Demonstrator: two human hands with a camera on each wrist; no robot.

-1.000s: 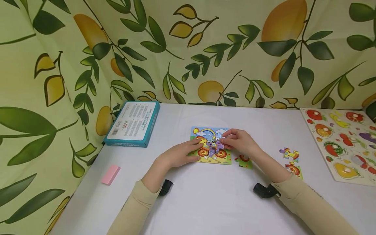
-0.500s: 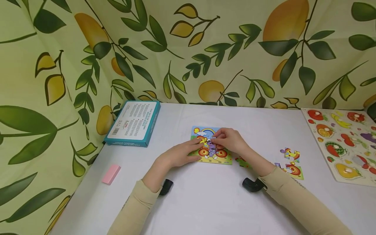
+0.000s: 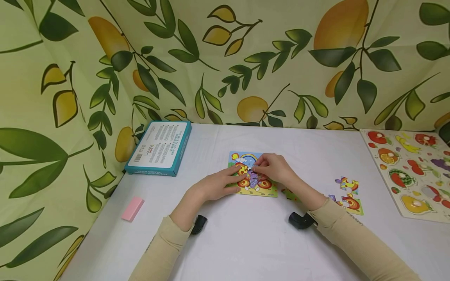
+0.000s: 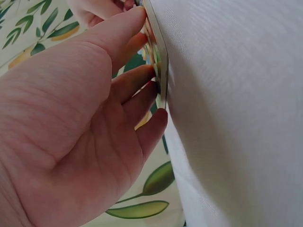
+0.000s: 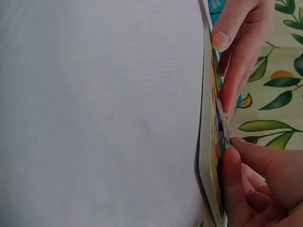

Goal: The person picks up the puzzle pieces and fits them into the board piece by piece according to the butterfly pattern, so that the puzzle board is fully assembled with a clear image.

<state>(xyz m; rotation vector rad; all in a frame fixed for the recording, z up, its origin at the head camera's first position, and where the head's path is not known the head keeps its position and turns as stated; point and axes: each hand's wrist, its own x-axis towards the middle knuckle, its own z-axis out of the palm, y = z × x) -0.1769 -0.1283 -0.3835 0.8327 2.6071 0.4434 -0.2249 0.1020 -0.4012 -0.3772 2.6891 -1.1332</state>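
A colourful jigsaw board (image 3: 263, 192) with a sun and rainbow picture lies flat on the white table. My left hand (image 3: 215, 185) rests on its left side, fingers extended over the picture; in the left wrist view, fingertips touch the board near its edge (image 4: 163, 61). Between thumb and index finger, my right hand (image 3: 275, 169) pinches a puzzle piece (image 5: 222, 118), low over the middle of the board. That piece looks tilted against the board in the right wrist view, close to a left fingertip. The right fingers cover part of the picture's right side.
Loose puzzle pieces (image 3: 352, 203) lie right of my right forearm, and another piece (image 3: 291, 195) is partly hidden beneath it. A fruit board (image 3: 395, 199) stands far right. At left are a teal-edged box (image 3: 158, 146) and a pink block (image 3: 132, 208). A patterned cloth hangs behind.
My right hand has moved left with the puzzle piece, from the board's right side to its middle, and then nearly stopped. The left hand has stayed almost in place.
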